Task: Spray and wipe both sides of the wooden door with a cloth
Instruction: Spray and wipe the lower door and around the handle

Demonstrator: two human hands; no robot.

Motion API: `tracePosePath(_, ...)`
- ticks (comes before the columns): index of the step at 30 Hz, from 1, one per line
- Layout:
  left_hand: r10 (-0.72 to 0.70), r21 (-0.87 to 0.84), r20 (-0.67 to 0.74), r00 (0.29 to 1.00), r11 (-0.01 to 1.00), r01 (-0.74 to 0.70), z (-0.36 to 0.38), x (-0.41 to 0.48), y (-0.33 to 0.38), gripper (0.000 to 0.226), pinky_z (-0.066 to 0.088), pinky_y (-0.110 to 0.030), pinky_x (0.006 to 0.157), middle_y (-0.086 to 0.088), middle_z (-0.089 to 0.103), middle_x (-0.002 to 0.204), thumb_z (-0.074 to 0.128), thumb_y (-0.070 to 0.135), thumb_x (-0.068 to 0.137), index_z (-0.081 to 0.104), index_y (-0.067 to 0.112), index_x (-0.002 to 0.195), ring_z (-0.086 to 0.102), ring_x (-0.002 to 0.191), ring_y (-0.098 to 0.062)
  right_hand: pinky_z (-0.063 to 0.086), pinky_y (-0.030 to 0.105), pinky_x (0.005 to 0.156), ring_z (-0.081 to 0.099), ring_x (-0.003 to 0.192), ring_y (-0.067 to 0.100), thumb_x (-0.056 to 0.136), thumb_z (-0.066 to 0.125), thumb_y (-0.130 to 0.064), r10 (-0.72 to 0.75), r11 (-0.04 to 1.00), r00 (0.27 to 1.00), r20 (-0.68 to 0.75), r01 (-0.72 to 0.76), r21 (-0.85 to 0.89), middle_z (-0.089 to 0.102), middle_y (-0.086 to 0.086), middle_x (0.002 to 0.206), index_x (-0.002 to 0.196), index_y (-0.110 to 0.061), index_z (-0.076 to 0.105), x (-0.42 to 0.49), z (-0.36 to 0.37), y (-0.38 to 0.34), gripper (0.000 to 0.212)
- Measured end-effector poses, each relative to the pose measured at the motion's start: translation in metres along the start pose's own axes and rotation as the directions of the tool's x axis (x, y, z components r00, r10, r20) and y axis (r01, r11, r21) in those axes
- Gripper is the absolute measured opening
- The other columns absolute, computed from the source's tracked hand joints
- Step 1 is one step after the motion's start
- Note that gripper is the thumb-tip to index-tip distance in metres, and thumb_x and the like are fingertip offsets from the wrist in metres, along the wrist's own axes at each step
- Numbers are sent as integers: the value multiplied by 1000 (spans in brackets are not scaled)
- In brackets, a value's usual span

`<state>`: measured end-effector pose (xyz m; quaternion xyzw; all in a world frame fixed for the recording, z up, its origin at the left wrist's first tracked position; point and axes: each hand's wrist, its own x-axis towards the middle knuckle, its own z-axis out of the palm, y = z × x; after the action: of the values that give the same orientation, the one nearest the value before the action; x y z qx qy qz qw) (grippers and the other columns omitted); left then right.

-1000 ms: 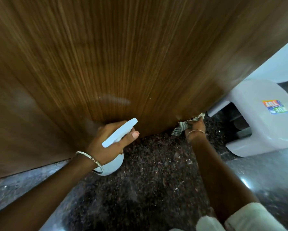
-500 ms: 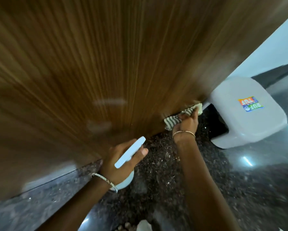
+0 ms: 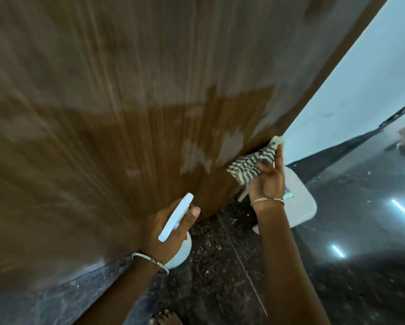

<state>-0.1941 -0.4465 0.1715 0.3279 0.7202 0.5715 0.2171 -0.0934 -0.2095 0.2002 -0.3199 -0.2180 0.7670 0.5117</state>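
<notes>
**Hands and arms: pose and grip**

Left hand [image 3: 166,231]: fingers curled round the neck of a spray bottle [image 3: 176,220], thumb tip showing beside the bottle's head. Back of hand towards the camera. Metal bangle [image 3: 150,261] on the wrist. Left forearm [image 3: 117,294] bare, entering from lower left, angled up and to the right.

Right hand [image 3: 267,181]: higher in frame than the left, and apart from it. Fingers bunch a striped cloth [image 3: 250,163]; one finger lies straight along the cloth's edge. Thin bracelet [image 3: 267,200] on the wrist. Right forearm [image 3: 288,266] bare, rising from the bottom edge.

Toes of a bare foot [image 3: 166,319] at the bottom edge, between the arms.
</notes>
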Motion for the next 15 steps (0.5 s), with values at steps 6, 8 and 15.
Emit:
tracePosePath(6, -72, 29, -224, 972, 996, 81, -69, -54, 148, 51, 50, -8, 72, 11, 62, 61, 68, 48, 83, 73, -2, 81, 66, 62, -13, 52, 65, 99, 54, 134, 42, 89, 51, -5, 228, 962, 963, 142, -245, 117, 49, 22, 153, 155, -8, 40, -117, 60, -101, 67)
tracePosePath(8, -132, 5, -257, 957, 990, 138, -95, -79, 192, 39, 45, -2, 65, 11, 65, 66, 68, 38, 84, 74, -1, 88, 67, 65, -8, 57, 65, 86, 60, 128, 41, 81, 74, -15, 317, 936, 941, 121, -331, 119, 53, 20, 149, 147, -11, 49, -160, 79, -126, 71)
tracePosePath(15, -230, -136, -481, 846, 973, 187, -205, -173, 295, 38, 50, -12, 73, 6, 73, 92, 68, 46, 78, 71, 20, 107, 70, 87, -14, 60, 61, 75, 68, 117, 41, 90, 62, -25, 503, 842, 805, 314, -539, 34, 66, 18, 135, 124, -11, 75, -290, 160, -166, 40)
